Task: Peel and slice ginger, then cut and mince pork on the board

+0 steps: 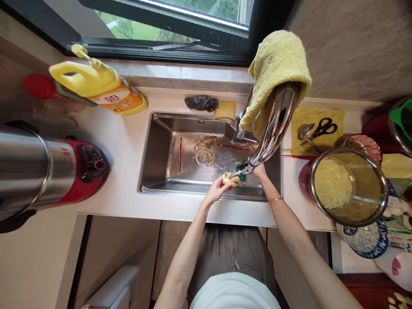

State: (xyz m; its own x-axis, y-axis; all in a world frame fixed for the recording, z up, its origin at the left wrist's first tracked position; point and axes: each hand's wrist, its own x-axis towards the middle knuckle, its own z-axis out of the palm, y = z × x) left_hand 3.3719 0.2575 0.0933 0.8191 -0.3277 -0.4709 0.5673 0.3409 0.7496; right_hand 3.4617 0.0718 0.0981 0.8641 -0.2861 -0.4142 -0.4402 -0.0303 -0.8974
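My left hand (216, 189) is closed on a pale knobbly piece of ginger (230, 179), held over the front of the steel sink (161, 171). My right hand (259, 171) sits just right of it, partly behind the faucet spout (273, 128), gripping a green-handled tool (240, 171) that touches the ginger. A gold bangle (276, 199) circles my right wrist. Peelings lie over the sink drain (205, 150), and a red chopstick (180, 154) rests on the sink floor.
A yellow towel (278, 73) hangs over the faucet. A yellow oil bottle (103, 88) lies at back left, a red cooker (80, 169) at left. A steel bowl of shredded food (349, 186), scissors (323, 128), a scourer (201, 103) and sponge (225, 110) surround the sink.
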